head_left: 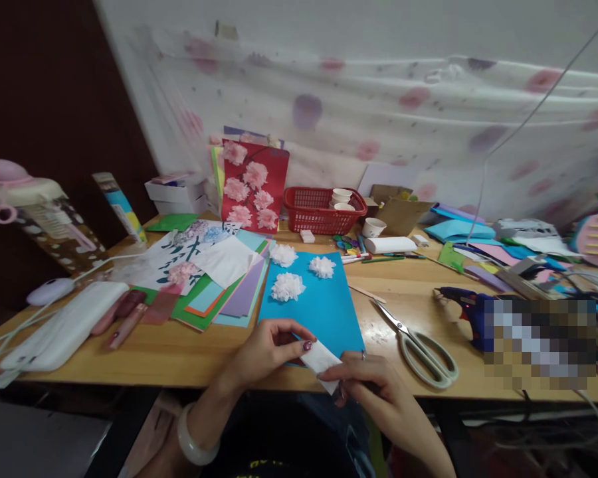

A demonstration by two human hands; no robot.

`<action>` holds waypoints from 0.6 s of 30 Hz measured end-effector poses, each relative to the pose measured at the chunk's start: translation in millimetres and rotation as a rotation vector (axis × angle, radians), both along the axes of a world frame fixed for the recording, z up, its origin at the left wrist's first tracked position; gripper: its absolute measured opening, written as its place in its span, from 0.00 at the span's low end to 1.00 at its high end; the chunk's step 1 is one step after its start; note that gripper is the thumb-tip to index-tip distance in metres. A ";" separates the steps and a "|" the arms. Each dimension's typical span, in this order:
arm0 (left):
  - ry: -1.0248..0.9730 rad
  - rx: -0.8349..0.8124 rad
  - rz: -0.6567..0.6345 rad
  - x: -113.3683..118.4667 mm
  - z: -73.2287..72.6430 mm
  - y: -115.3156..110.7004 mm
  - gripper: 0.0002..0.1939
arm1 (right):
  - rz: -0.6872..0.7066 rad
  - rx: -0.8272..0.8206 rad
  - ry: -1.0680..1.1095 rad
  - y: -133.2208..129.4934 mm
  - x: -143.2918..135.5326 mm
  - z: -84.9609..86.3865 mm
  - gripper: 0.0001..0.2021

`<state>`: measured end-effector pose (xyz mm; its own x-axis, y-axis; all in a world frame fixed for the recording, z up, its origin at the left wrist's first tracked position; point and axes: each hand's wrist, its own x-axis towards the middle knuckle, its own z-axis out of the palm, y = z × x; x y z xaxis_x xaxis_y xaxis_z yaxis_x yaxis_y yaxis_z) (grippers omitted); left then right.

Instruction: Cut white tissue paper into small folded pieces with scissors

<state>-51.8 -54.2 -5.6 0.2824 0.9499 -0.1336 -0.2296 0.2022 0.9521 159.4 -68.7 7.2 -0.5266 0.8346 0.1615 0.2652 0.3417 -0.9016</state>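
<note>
Between my two hands is a folded strip of white tissue paper (321, 358), slanting down to the right near the table's front edge. My left hand (274, 348) pinches its upper end between thumb and fingers. At the lower end, my right hand (369, 382) grips the strip with thumb and fingertips. Beneath and beyond them lies a blue sheet of card (323, 309). On its upper part sit a white paper flower (287, 287), a second white flower (283, 255) and a third white flower (321, 267). Scissors (413, 342) lie partly spread to the right of the card.
A blue glue gun (471, 312) lies at the right. Coloured paper sheets (239, 292) are stacked at the left, near a white power strip (64, 325). Behind stand a red basket (323, 216), a red card with pink flowers (255, 186) and a paper cup (373, 227).
</note>
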 end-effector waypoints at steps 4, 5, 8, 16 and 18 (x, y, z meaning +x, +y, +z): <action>0.019 0.024 0.000 0.1 -4.3 1.5 0.13 | 0.020 0.009 0.034 -1.4 1.7 -1.5 0.15; 0.015 0.025 0.002 -0.2 -5.3 1.9 0.14 | 0.014 0.010 0.047 -1.8 2.9 -2.5 0.15; -0.021 0.033 0.019 -0.8 -6.4 2.4 0.15 | -0.026 -0.043 0.092 -1.8 6.2 -6.1 0.16; -0.020 0.087 0.097 2.0 -0.2 0.6 0.16 | -0.162 -0.248 0.176 3.6 -0.1 -5.4 0.19; 0.025 0.115 0.090 2.9 -0.1 -0.8 0.14 | -0.136 -0.221 0.041 3.1 -3.9 -4.4 0.22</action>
<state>-48.9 -55.0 -5.7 0.1932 0.9807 -0.0285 -0.2173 0.0711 0.9735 155.5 -65.7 2.8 -0.4043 0.9145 -0.0136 0.2569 0.0993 -0.9613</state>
